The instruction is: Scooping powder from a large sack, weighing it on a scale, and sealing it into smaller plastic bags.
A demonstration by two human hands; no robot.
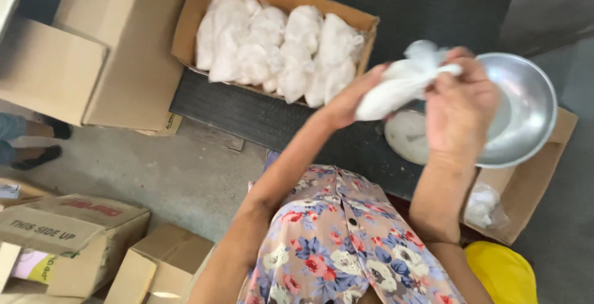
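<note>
The person holds a small white plastic bag [396,90] in both hands above the dark tabletop [247,115], just beside the metal scale pan [526,112]. The left hand [346,103] is clamped on the bag's lower body; the right hand [461,103] is pinched shut on its gathered neck. Closing it well probably means keeping the neck bunched tight while the left hand steadies the weight beneath. The bag looks soft, plump, filled with something white, its top ruffled. Similar filled bags [278,47] pack the open cardboard box [185,31] behind.
</note>
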